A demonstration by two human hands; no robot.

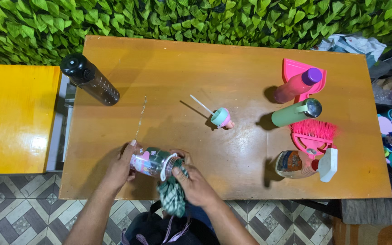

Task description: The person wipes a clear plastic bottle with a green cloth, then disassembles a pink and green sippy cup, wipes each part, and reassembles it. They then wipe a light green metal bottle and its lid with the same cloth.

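Green leaves (196, 18) cover the wall behind a brown wooden table (182, 68), and a tiled floor (14, 213) shows below it. From my remote seat I look straight down on the table top.

At about 7 o'clock of the table, near its front edge, my left hand (120, 169) is wrapped around a small clear bottle (153, 162) with pink and dark pictures on it. The bottle lies tilted, its open mouth pointing toward 4 o'clock. My right hand (195, 183) is closed on a green checked cloth (172, 196) and presses it against the mouth of the bottle; the rest of the cloth hangs down past the table edge.

Near the centre of the table, a small lid (221, 118) in mint and pink with a white straw stands alone, well apart from both hands. At 10 o'clock a tall black bottle (89, 79) stands near the left edge. At 2 o'clock I see a pink bottle (296, 85) with a purple cap on a pink dustpan (291, 68), and just below it a green flask (295, 113) with a metal top. At 4 o'clock a pink brush (313, 131) lies beside a spray bottle (302, 164) with a white trigger. A yellow stool (14, 118) stands at 9 o'clock, beside the table.
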